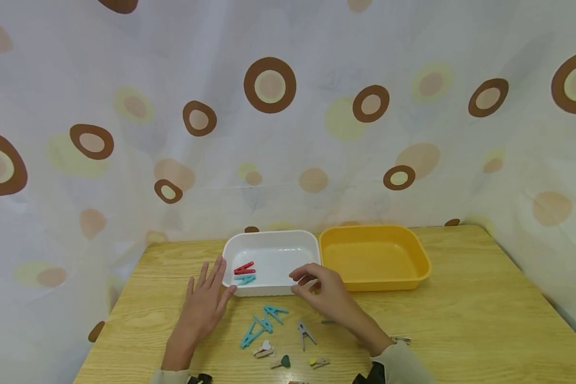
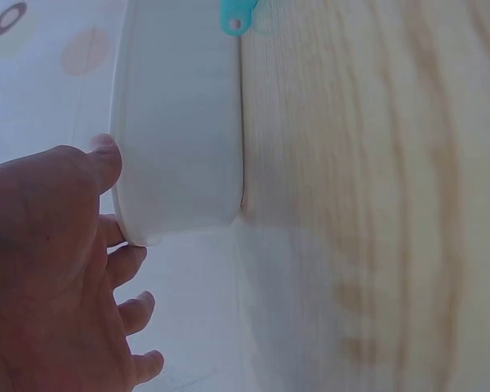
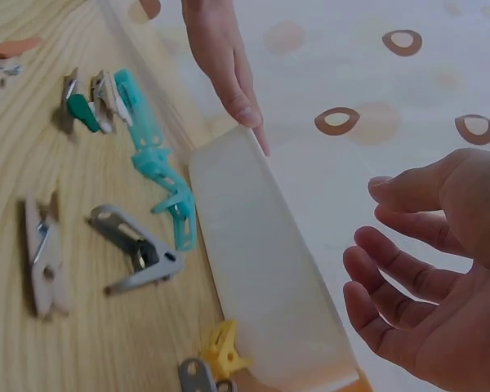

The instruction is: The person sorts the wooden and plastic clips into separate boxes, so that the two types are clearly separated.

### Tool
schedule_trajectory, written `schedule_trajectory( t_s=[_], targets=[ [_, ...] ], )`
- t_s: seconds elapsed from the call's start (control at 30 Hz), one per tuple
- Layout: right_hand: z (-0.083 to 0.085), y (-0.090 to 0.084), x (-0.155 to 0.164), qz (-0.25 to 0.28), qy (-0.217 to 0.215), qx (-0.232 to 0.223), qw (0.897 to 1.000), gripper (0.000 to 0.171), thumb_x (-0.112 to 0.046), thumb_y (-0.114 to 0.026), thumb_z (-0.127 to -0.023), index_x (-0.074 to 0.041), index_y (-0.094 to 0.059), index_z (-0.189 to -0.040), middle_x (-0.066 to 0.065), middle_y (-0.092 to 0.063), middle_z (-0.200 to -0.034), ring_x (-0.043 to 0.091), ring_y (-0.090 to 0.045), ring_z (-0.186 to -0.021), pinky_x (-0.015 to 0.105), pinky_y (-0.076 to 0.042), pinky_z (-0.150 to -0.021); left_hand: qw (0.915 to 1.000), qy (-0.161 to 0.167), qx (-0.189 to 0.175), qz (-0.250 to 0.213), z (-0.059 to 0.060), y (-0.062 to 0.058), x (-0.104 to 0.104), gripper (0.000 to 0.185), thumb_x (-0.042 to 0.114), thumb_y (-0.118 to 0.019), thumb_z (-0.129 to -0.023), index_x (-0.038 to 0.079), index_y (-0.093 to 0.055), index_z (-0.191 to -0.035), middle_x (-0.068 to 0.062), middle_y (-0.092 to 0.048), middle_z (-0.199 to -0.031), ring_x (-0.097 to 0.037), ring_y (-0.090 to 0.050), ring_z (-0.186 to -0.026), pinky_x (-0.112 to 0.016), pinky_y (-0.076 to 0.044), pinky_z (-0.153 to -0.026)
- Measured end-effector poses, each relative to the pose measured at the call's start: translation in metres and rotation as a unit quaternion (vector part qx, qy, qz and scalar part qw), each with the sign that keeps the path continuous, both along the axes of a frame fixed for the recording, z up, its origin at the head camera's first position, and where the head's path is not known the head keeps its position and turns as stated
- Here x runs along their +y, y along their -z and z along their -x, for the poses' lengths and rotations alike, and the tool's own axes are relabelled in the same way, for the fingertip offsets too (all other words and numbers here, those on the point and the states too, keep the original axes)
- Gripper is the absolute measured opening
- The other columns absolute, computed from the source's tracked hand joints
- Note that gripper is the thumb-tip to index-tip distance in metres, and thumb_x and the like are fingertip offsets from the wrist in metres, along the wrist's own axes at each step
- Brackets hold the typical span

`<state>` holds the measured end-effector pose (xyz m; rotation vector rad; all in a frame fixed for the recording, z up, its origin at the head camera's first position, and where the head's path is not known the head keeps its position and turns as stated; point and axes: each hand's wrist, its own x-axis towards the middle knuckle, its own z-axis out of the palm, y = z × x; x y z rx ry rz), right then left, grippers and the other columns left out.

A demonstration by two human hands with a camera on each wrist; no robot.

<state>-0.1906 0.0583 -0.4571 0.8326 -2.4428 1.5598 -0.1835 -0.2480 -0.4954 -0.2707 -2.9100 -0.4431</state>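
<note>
A white tray (image 1: 273, 240) sits at the table's far side with a red clothespin (image 1: 244, 268) and a teal clothespin (image 1: 246, 278) inside. My left hand (image 1: 205, 301) lies flat on the table, its straight fingertips touching the tray's front left corner (image 2: 180, 122). My right hand (image 1: 313, 284) hovers at the tray's front right corner with loosely curled fingers (image 3: 392, 286) and holds nothing. Loose on the table before the tray lie teal clothespins (image 1: 264, 322), a grey clothespin (image 1: 305, 335) and a white clothespin (image 1: 264, 349).
An empty yellow tray (image 1: 413, 250) stands against the white tray's right side. A green clothespin (image 1: 283, 362) and a yellow clothespin (image 1: 319, 362) lie near the front edge. A dotted curtain (image 1: 288, 133) closes the back and sides.
</note>
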Motion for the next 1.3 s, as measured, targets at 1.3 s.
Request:
schedule_trajectory(
  t_s=[1.3],
  targets=[
    [-0.018,0.038,0.075,-0.080,0.031,-0.095,0.992,0.027,-0.011,-0.082,-0.087,-0.005,-0.072,-0.111,0.006,-0.071,-0.105,0.025,-0.064,-0.094,0.031,-0.054,-0.077,1.0000,0.002,0.000,0.001,-0.001,0.000,0.001,0.070,0.045,-0.044,-0.110,0.005,-0.024,-0.163,-0.009,-0.021,-0.169,-0.043,-0.017,-0.154,-0.072,-0.015,-0.116]
  ],
)
